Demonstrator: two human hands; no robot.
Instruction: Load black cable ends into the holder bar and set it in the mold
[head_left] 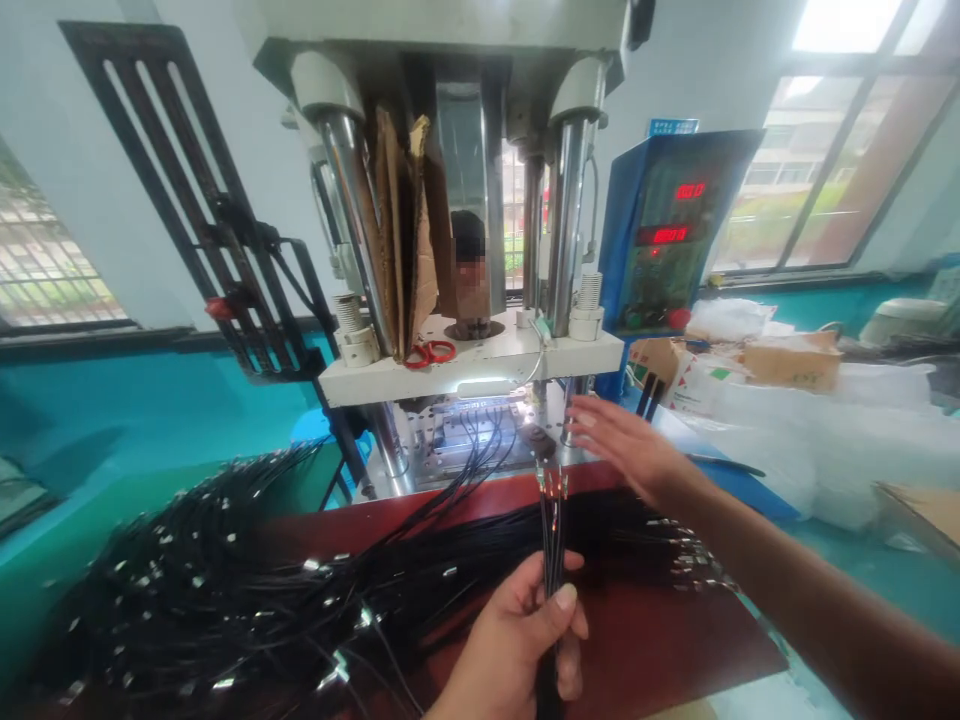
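My left hand [525, 630] is closed around a small bundle of black cables [553, 540], whose bare metal-tipped ends point up and away from me. Above and to the right, my right hand [622, 445] is open, fingers stretched out beside the lower right column of a press [472, 375]. Nothing shows in that hand; whether its fingertips touch the column I cannot tell. Several other black cables run into a lit mould [472, 430] under the press plate. A large heap of black cables [247, 570] with shiny metal ends spreads over the red-brown table [660, 640].
Red-handled scissors [431, 353] and cardboard sheets [405, 230] rest on the press plate. A blue control box [667, 240] with red digits stands at the right, near plastic bags [840, 430] and a cardboard box [791, 360]. A slotted black bracket [202, 200] slants at the left.
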